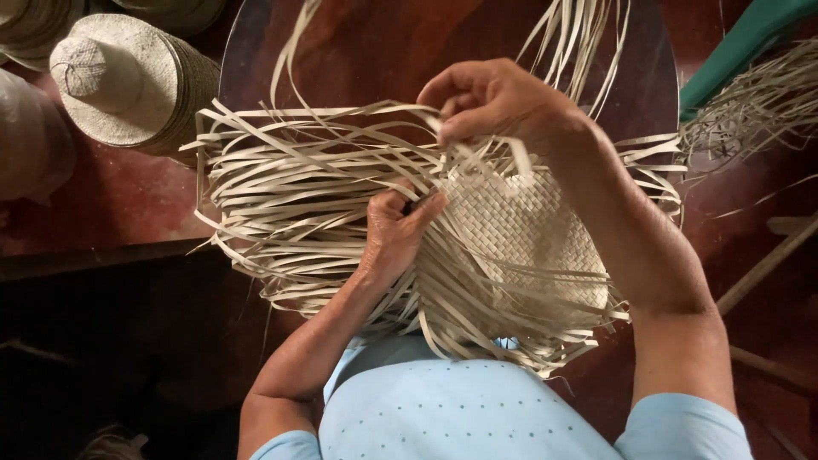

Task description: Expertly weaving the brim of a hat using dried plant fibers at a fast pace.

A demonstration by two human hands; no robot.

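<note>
A round dark counter [358, 43] is seen beneath a half-woven straw mat [528, 230], held above its near edge. Finished straw hats [128, 81] are stacked beside its left edge. Loose strips [298, 196] are pinched by the right hand [494, 102]; the weave's edge is gripped by the left hand [396, 230].

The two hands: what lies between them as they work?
In the head view, loose pale straw strips and the edge of the woven straw panel lie between the left hand and the right hand.
</note>
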